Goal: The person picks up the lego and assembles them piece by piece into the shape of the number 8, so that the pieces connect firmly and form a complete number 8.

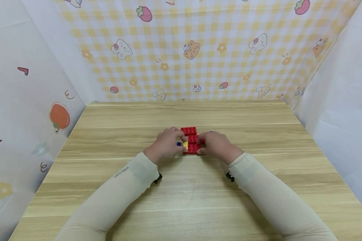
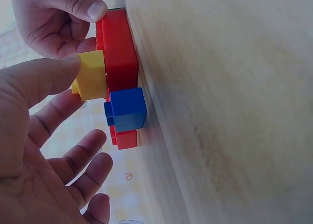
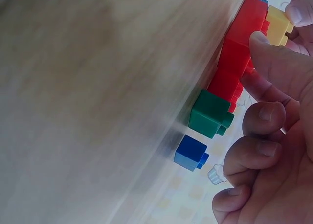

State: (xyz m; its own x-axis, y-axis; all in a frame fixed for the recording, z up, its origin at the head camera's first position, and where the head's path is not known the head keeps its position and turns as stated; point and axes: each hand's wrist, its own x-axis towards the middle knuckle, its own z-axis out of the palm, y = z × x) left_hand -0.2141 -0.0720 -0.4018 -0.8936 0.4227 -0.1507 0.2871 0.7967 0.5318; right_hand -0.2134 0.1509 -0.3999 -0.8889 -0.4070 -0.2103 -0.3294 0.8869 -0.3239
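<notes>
My left hand (image 1: 168,143) pinches a small yellow block (image 2: 92,76) between thumb and index finger, its other fingers spread loosely. The yellow block sits on the left end of the front red brick (image 1: 193,148), studs facing up. At that brick's right end, my right hand (image 1: 216,146) grips it with the thumb on the near side; the fingertips behind are partly hidden. A blue block (image 2: 129,109) stands by the left end of the red brick. Beyond the front brick lie a second red brick (image 1: 192,138) and a third red brick (image 1: 188,130).
Under and beyond my right hand, a green block (image 3: 210,114) and another blue block (image 3: 190,153) stand on the wooden table (image 1: 181,197). A checked cloth (image 1: 175,50) hangs behind the table, with white sheets on both sides.
</notes>
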